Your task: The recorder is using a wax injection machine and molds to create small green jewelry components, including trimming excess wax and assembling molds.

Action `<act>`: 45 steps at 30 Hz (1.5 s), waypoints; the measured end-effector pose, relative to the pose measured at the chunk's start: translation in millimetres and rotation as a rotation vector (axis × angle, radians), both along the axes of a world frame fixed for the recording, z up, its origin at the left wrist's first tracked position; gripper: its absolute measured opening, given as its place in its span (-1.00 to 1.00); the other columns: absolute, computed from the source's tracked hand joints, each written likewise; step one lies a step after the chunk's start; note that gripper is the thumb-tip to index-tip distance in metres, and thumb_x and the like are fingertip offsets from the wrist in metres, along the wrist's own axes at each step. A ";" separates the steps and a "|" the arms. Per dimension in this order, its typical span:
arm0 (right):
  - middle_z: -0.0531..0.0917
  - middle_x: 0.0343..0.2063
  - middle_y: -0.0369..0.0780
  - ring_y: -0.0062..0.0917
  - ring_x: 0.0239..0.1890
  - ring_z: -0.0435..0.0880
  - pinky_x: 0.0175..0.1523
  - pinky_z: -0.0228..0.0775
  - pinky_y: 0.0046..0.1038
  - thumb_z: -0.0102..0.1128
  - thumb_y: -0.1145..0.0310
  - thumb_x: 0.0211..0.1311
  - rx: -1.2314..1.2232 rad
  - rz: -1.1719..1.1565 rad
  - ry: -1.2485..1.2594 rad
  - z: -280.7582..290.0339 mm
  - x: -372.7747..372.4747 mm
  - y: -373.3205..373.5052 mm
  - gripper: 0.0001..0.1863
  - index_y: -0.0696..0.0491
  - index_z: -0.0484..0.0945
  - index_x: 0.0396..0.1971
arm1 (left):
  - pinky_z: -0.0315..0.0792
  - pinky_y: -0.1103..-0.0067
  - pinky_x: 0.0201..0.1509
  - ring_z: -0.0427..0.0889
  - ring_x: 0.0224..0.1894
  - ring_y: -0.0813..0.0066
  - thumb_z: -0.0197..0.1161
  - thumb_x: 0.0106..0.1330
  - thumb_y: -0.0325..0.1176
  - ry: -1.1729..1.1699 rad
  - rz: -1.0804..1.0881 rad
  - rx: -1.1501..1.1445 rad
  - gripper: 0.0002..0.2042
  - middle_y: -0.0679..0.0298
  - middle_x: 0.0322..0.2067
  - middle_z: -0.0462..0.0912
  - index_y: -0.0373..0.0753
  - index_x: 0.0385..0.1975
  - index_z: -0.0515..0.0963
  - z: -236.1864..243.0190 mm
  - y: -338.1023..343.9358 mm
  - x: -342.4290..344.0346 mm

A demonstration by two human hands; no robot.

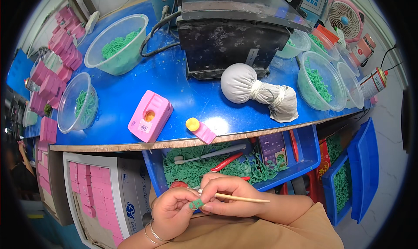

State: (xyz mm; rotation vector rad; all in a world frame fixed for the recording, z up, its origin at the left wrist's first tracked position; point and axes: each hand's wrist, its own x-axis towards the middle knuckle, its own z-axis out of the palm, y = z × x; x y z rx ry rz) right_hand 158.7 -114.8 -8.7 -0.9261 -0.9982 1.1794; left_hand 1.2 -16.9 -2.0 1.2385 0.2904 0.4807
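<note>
Between the fingertips of my left hand (170, 209) is a small green openwork piece (196, 204), curved like a ring. My right hand (230, 196) pinches a slim tool with a pale wooden handle (244, 198), its back end pointing right. The right fingertips also meet the green piece; the tool's working tip is mostly hidden by fingers. Both hands are above my lap, in front of a blue drawer (307, 167) that holds many green strands and pieces (191, 173). A grey-white toothbrush (209, 154) and red-handled pliers (227, 162) lie on them.
On the blue table (191, 101) are a pink mould block (162, 111), a smaller pink piece with a yellow knob (203, 132), a tied white cloth bag (237, 81) and a dark machine (226, 46). Clear bowls (124, 64) of green pieces flank them. A phone (273, 149) lies in the drawer.
</note>
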 end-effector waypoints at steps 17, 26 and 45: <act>0.39 -0.43 -0.34 -0.68 -0.36 0.34 -0.25 0.19 -0.62 0.12 0.50 0.17 0.017 0.048 0.041 -0.9 1.7 0.0 -0.93 0.08 0.51 -0.34 | 0.50 0.56 -0.08 0.56 -0.18 0.43 0.03 0.25 -0.68 0.055 0.009 -0.077 -0.86 0.09 -0.22 0.50 -0.44 -0.22 0.36 4.0 -1.0 1.1; 0.39 -0.40 -0.30 -0.69 -0.41 0.46 -0.31 0.29 -0.64 0.07 0.57 0.19 0.039 0.056 0.140 -3.0 0.5 -0.4 -0.87 0.10 0.49 -0.26 | 0.52 0.62 -0.22 0.58 -0.30 0.48 0.20 0.21 -0.50 0.027 0.052 -0.278 -0.84 0.11 -0.33 0.57 -0.38 -0.31 0.36 10.2 -4.0 7.3; 0.38 -0.38 -0.26 -0.65 -0.42 0.41 -0.29 0.33 -0.51 -0.09 0.61 0.26 -0.101 -0.018 0.329 2.4 -4.0 -1.1 -0.87 0.16 0.41 -0.23 | 0.58 0.51 -0.25 0.64 -0.29 0.32 0.04 0.28 -0.60 0.069 -0.009 -0.326 -0.91 0.02 -0.33 0.56 -0.40 -0.27 0.32 0.6 0.3 5.6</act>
